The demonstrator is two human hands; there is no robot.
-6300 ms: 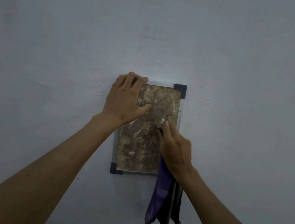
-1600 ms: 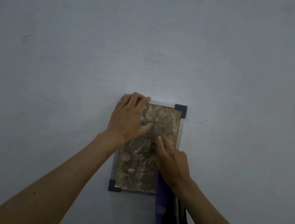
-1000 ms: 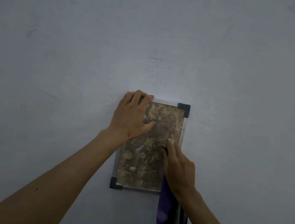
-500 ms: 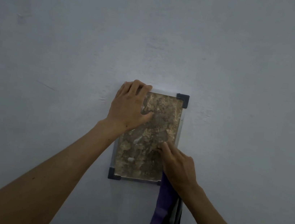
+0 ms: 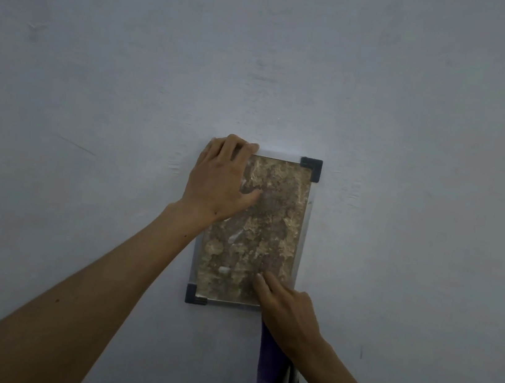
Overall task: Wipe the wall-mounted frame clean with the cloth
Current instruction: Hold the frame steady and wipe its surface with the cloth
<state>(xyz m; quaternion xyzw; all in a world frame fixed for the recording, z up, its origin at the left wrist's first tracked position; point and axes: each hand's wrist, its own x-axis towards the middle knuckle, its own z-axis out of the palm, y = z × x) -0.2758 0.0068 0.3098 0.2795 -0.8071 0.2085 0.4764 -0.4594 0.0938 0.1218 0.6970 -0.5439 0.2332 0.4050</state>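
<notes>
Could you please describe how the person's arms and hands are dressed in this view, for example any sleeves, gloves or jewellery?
Both arms are bare as far as the picture's edge, with no sleeves in view. The left hand and right hand wear no gloves, and no rings, watch or bracelets show on the fingers or wrists. A few small dark moles dot the left forearm. The nails look short and unpainted.

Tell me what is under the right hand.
Purple cloth hangs from under the right hand, over the frame's bottom right corner. That corner and the gripped cloth part are hidden.
</notes>
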